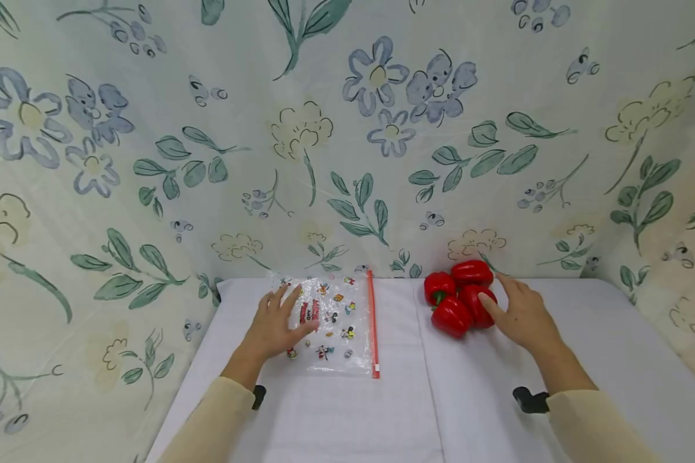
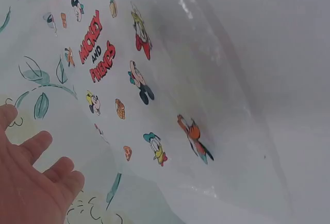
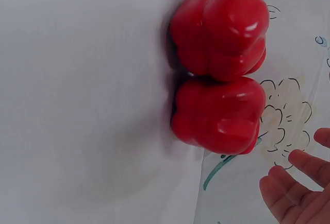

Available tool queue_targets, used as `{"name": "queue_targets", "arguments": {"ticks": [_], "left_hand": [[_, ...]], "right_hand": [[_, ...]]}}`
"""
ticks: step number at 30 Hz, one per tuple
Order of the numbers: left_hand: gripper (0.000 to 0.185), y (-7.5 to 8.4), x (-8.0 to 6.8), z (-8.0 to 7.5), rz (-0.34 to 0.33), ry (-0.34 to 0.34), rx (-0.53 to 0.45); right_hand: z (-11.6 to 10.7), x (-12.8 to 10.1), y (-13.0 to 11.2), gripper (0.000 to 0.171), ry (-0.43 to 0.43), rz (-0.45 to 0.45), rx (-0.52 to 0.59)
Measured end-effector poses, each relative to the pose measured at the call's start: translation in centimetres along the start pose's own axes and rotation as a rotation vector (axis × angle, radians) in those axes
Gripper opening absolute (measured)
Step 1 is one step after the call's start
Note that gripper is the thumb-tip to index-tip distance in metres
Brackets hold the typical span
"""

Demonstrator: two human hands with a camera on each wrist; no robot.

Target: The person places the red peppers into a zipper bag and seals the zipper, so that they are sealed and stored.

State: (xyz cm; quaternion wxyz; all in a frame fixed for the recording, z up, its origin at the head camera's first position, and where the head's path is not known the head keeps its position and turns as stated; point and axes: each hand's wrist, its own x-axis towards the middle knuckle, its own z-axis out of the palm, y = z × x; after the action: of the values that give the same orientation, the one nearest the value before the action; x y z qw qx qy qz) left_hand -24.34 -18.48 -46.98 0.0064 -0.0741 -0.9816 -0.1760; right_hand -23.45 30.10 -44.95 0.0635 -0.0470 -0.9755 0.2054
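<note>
1. The left hand (image 1: pixel 275 325) is lying flat, fingers spread, on the zip bag (image 1: pixel 330 325) on the desk (image 1: pixel 382 411).
2. The right hand (image 1: pixel 521 315), fingers relaxed, is touching the four red peppers (image 1: pixel 460 297); none is bagged yet.

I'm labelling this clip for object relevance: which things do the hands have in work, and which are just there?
In work:
- printed zip bag, flat under the left hand
- red peppers, four in a cluster, right hand at their side

Just there:
- white table
- floral cloth backdrop
</note>
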Motion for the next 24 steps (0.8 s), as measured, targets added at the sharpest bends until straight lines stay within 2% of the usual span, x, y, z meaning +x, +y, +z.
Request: {"name": "queue_targets", "arguments": {"ticks": [6,11,14,18,24], "left_hand": [[0.095,0.6,-0.3,1.0,-0.018,0.041,-0.105],[0.088,1.2,-0.3,1.6,-0.006,0.115,-0.209],[0.082,1.8,-0.3,1.8,-0.025,0.158,-0.273],[0.073,2.6,-0.3,2.0,-0.044,0.191,-0.394],[0.067,3.8,-0.2,2.5,-0.075,0.204,-0.574]], "right_hand": [[0.6,-0.6,-1.1,0.088,-0.028,0.037,0.14],[1.0,-1.0,-1.8,0.085,-0.026,0.052,0.215],[1.3,-1.1,-2.0,0.081,-0.025,0.059,0.237],[1.8,-1.4,-2.2,0.079,-0.022,0.081,0.28],[2.6,-1.8,-2.6,0.078,-0.018,0.11,0.392]]}}
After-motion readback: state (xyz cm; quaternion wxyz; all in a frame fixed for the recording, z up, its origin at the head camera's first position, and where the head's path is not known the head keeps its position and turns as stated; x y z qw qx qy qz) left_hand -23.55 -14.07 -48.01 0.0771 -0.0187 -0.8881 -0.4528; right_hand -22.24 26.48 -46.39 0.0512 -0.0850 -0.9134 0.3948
